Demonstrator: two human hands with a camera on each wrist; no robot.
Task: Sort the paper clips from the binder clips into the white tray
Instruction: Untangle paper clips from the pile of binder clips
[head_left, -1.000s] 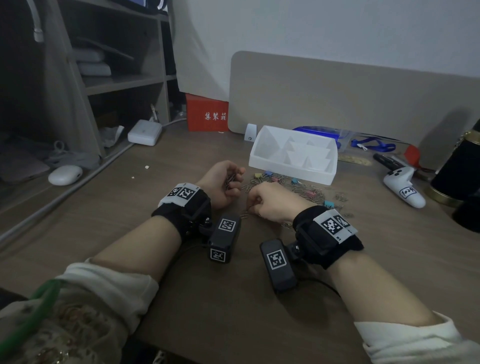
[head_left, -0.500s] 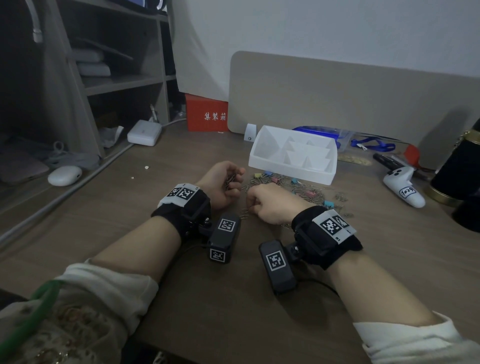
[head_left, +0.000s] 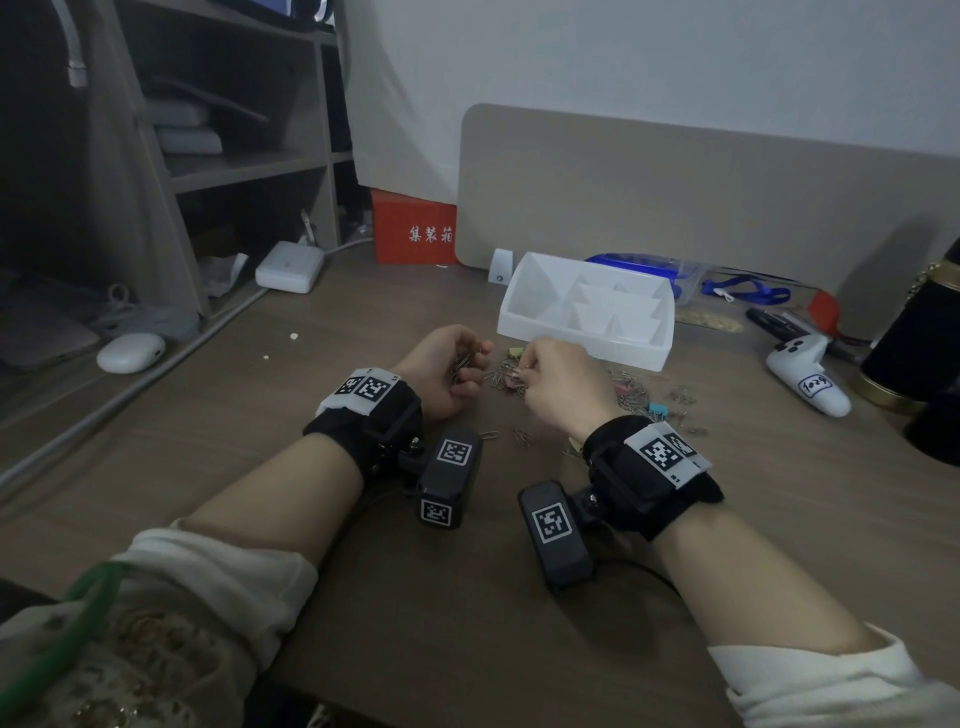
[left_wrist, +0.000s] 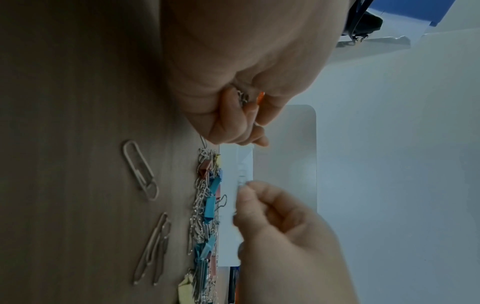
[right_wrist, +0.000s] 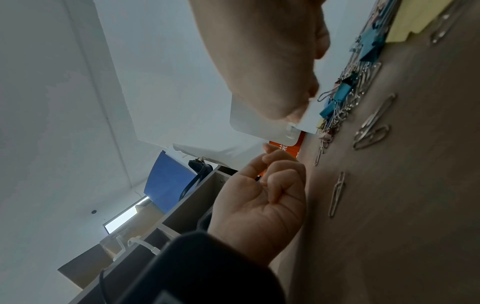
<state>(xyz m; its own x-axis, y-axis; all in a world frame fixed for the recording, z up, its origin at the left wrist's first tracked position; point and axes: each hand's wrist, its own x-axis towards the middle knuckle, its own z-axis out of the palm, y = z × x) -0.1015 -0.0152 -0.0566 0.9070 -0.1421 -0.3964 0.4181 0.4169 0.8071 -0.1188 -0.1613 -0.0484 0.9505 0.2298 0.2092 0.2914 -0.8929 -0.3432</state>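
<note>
From the head view, a bunch of paper clips (head_left: 462, 364) is seen clamped in the curled left hand (head_left: 447, 369), while the right hand (head_left: 558, 387), fingers curled, is raised over the mixed pile (head_left: 628, 389) on the counter (head_left: 467, 597), just before the white tray (head_left: 587, 340).

In the left wrist view, metal clips are shown held in that grip, and loose paper clips lie beside blue binder clips (left_wrist: 210, 207).

In the right wrist view, the right fingertips (right_wrist: 298, 115) are pinched together; on what cannot be told.
</note>
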